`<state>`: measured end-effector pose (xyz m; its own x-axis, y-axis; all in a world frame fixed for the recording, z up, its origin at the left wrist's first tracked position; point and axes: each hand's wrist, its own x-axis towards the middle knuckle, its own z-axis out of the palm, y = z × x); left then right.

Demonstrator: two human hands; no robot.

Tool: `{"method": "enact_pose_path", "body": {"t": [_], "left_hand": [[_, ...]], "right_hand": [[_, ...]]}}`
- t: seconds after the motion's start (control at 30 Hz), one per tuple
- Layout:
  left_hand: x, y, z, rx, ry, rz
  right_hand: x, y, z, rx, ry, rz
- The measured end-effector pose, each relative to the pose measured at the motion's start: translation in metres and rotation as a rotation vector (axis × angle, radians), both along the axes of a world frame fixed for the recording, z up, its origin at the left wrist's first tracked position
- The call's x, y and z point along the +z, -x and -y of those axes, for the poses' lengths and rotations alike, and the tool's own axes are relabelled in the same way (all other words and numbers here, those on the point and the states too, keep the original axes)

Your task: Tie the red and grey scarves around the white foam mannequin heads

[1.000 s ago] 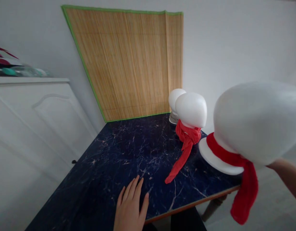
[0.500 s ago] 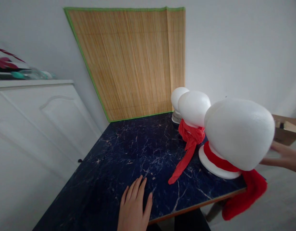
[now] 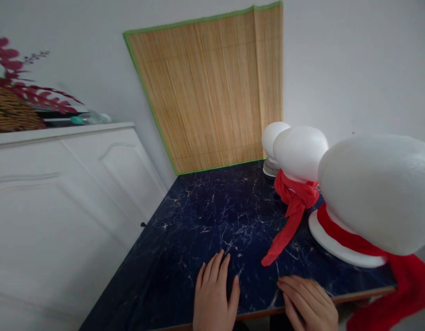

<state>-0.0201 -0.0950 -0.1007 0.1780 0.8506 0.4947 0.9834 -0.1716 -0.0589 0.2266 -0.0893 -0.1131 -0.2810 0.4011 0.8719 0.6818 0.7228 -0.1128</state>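
Both hands lie flat and empty on the desk by its near edge, fingers loosely spread: the left hand at mid-edge, the right hand just beside it toward the near right corner. The nearest foam head stands upright at that corner, up and to the right of the right hand, which is the closer one. Its red scarf spills over the edge, cut off below. A second scarfed head stands behind it, largely hiding a third.
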Motion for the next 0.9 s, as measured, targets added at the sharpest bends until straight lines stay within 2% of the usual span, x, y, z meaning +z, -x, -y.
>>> {"method": "enact_pose_path", "body": {"t": [0.1,0.2,0.33,0.47,0.57,0.67,0.77,0.8,0.9], "left_hand": [[0.0,-0.002,0.001,-0.001,0.003,-0.004],[-0.001,-0.002,0.002,0.008,-0.014,-0.002],[-0.003,-0.001,0.0,-0.005,-0.047,-0.002],[-0.004,0.0,-0.001,-0.014,-0.047,0.015],[-0.003,-0.001,0.0,-0.008,-0.033,0.038],[0.0,-0.003,0.001,0.002,-0.009,0.053],[0.003,-0.005,0.003,0.008,0.012,0.066],[0.004,-0.005,0.004,0.007,0.017,0.069],[0.005,-0.006,0.004,0.009,0.034,0.081]], "right_hand": [[-0.022,0.003,-0.003,-0.088,-0.079,0.062],[-0.028,0.003,0.0,-0.136,-0.031,0.061],[-0.008,0.016,0.003,-0.137,0.1,0.068],[0.016,0.037,-0.005,-0.138,0.287,0.213],[0.021,0.035,-0.012,-0.212,0.415,0.273],[0.015,0.007,-0.013,-0.303,0.449,0.237],[0.004,-0.039,-0.008,-0.411,0.389,0.177],[-0.001,-0.055,-0.005,-0.421,0.349,0.159],[-0.013,-0.099,0.005,-0.319,0.283,0.077]]}}
